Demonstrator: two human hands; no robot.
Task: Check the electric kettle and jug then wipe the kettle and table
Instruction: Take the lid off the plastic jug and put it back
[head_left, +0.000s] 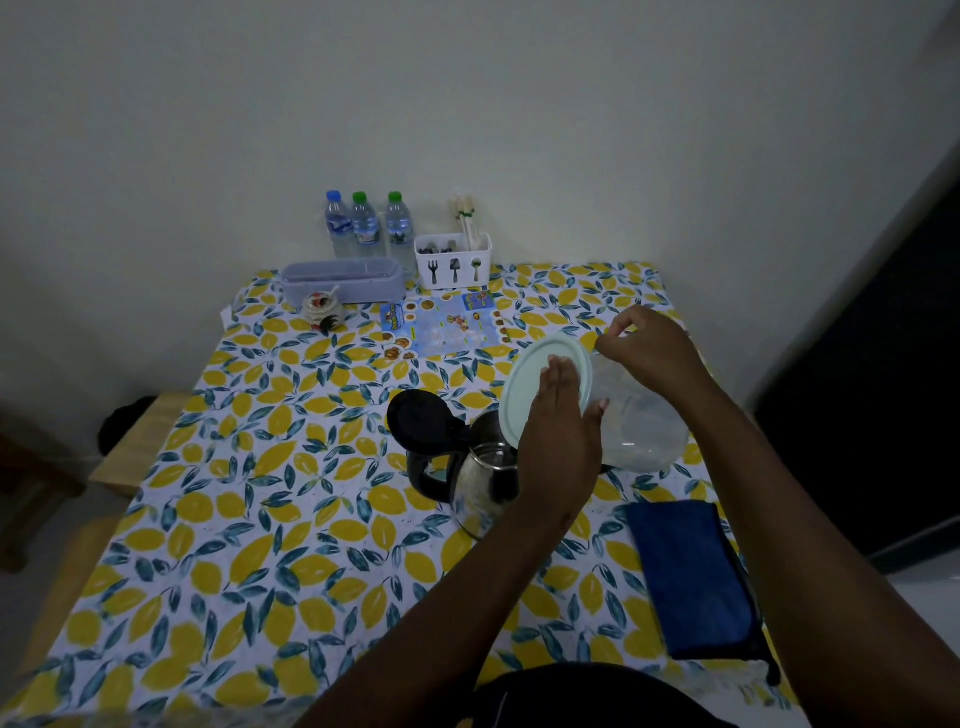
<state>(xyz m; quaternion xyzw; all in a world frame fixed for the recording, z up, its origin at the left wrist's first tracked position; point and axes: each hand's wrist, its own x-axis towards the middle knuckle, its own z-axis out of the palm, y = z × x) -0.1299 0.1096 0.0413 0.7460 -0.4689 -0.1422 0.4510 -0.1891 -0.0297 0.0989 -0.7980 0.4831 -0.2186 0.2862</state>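
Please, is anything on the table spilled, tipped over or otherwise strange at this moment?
No spill shows. The kettle stands with its black lid flipped open. The clear jug is tilted, and the left hand holds its pale lid off on edge.

Along the far edge, against the wall: three water bottles (366, 224), a lilac oblong container (343, 280), a white cutlery caddy (453, 261) holding chopsticks (466, 218). Nearer: a small painted ceramic pot (322, 309) beside a printed menu leaflet (443, 326) lying flat.
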